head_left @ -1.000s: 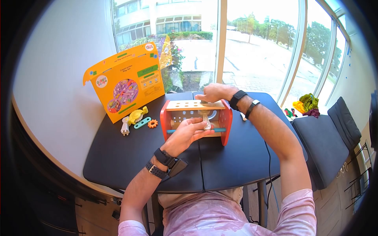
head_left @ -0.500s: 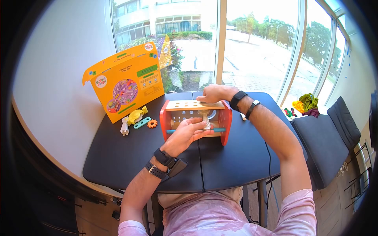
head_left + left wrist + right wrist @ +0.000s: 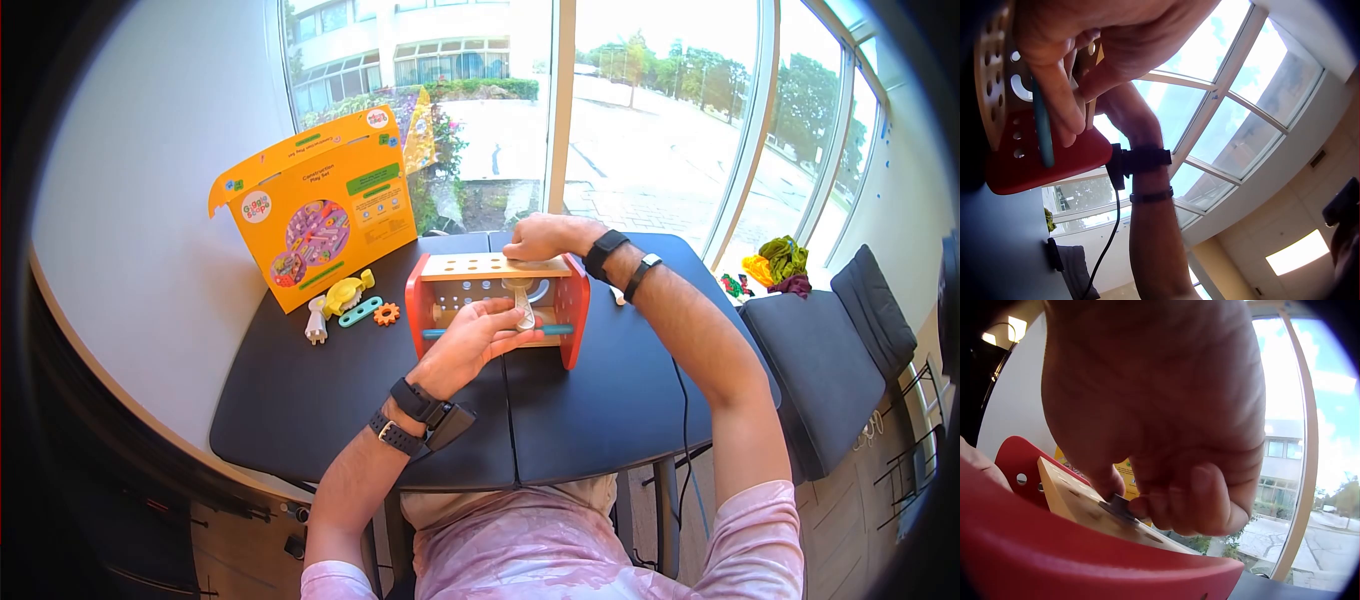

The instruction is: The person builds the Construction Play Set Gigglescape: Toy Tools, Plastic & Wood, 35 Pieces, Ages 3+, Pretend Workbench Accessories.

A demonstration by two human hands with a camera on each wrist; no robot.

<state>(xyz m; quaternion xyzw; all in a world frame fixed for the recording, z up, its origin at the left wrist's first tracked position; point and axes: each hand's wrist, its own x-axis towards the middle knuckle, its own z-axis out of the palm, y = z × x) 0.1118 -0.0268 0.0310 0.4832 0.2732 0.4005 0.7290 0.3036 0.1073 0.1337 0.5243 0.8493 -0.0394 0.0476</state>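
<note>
A red-ended wooden toy toolbox (image 3: 573, 315) stands in front of me with a perforated top board (image 3: 455, 266). My right hand (image 3: 548, 238) is over the board's right part; its thumb and forefinger pinch a small dark grey piece (image 3: 1119, 507) with a flat base, at the board's surface. Below the board, my left hand (image 3: 478, 338) holds a pale wrench-shaped toy piece (image 3: 524, 306), its upper end right under the board. The left fingers partly hide this piece. A blue rod (image 3: 558, 330) runs across the toolbox's front, beside the left fingertips.
Left of the toolbox lie a yellow toy piece (image 3: 345, 294), a whitish toy piece (image 3: 316, 322), a teal holed strip (image 3: 360, 312) and an orange gear (image 3: 387, 314). Behind them stands an orange box (image 3: 335, 190). A black cable (image 3: 686, 430) hangs over the table's right front.
My right hand's fingertips have turned and shifted slightly to the right over the top board. The left hand and the toolbox have kept their places.
</note>
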